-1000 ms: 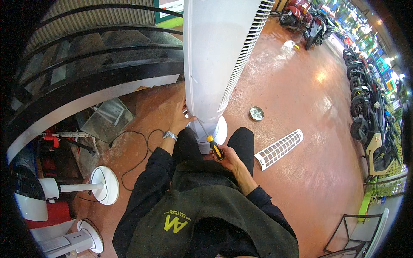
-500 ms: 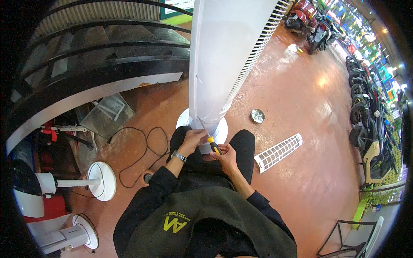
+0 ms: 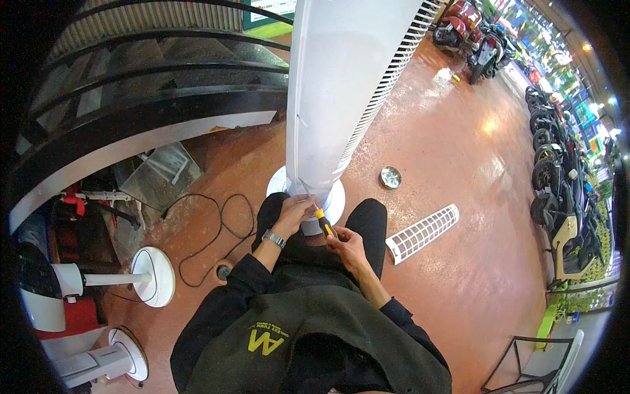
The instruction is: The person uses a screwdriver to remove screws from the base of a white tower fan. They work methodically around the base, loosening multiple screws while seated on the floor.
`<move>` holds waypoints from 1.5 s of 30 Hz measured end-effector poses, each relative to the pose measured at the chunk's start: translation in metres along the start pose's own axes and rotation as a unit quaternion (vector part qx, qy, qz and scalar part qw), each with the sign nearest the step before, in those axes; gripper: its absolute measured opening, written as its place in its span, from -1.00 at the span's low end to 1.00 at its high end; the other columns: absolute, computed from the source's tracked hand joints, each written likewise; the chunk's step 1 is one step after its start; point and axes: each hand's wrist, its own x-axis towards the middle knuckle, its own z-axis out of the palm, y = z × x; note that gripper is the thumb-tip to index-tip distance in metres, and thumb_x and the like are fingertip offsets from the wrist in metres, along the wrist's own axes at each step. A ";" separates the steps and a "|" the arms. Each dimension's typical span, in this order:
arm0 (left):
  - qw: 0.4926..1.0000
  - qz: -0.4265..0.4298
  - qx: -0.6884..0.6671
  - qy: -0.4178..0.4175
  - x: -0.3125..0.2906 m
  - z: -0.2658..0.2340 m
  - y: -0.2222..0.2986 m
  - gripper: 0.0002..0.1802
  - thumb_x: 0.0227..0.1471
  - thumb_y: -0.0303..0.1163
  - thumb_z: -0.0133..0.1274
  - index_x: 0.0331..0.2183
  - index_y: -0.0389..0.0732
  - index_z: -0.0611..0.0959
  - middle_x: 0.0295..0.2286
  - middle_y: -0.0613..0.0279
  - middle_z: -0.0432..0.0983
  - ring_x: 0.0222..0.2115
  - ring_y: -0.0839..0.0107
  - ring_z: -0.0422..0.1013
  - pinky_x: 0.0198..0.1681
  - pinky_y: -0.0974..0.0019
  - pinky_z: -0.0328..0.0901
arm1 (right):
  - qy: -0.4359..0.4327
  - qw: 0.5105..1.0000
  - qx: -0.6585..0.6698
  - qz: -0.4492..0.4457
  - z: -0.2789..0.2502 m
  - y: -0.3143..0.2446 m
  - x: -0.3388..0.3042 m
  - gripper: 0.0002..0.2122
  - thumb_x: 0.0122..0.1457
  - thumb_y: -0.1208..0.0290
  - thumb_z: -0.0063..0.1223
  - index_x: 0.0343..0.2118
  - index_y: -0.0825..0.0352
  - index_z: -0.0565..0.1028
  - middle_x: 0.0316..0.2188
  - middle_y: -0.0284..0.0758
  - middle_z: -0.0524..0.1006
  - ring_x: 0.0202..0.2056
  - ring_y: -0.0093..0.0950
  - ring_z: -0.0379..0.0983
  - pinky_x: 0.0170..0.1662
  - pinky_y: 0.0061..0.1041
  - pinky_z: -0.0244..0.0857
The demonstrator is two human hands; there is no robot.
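A tall white tower fan (image 3: 338, 79) stands before me on its round white base (image 3: 335, 202), vented slots running down its right side. My right hand (image 3: 348, 247) has its fingers closed on the end of a yellow-and-black screwdriver (image 3: 325, 224). The screwdriver's thin shaft points up against the lower part of the fan. With fingertips pinched around that shaft, my left hand (image 3: 296, 214) rests close to the fan's surface; a metal-banded watch (image 3: 273, 239) is on that wrist. The screwdriver's tip and any screw are too small to make out.
A white grid panel (image 3: 423, 234) lies on the floor to the right, with a round metal dish (image 3: 390, 177) beyond it. A black cable (image 3: 220, 223) loops at left, near a white fan stand (image 3: 155, 276). Stairs (image 3: 164, 85) rise at far left; parked motorbikes (image 3: 548, 157) line the right.
My right hand has slid slightly back toward the end of the screwdriver's handle, showing more of it. The left hand stays at the shaft. The view has shifted a little.
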 end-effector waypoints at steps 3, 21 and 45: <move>0.999 -0.009 0.053 0.002 0.008 -0.005 -0.003 -0.76 0.11 -0.32 0.14 -0.29 -0.33 0.62 -0.38 0.20 0.57 -0.41 0.46 0.51 -0.29 0.43 0.44 | 0.049 0.978 -0.160 -0.120 -0.004 0.017 0.005 -0.59 0.09 0.53 0.23 -0.01 0.53 0.41 -0.30 -0.24 0.52 -0.34 -0.53 0.50 -0.36 -0.60 0.38; 0.999 0.002 0.045 0.000 0.010 -0.011 -0.006 -0.77 0.17 -0.35 0.06 -0.28 -0.36 0.59 -0.36 0.17 0.55 -0.35 0.39 0.50 -0.17 0.36 0.43 | 0.037 0.999 0.038 -0.011 0.007 0.008 -0.007 -0.62 0.16 0.55 0.13 0.04 0.52 0.36 -0.19 -0.20 0.49 -0.35 -0.49 0.51 -0.31 -0.58 0.44; 0.999 0.013 -0.031 -0.039 0.002 -0.002 0.001 -0.77 0.18 -0.38 0.04 -0.28 -0.40 0.60 -0.33 0.09 0.57 -0.29 0.34 0.53 -0.16 0.37 0.43 | 0.031 0.977 0.196 0.079 0.000 0.008 -0.006 -0.77 0.23 0.52 0.03 -0.10 0.53 0.42 -0.17 -0.19 0.49 -0.24 -0.45 0.51 -0.27 -0.52 0.49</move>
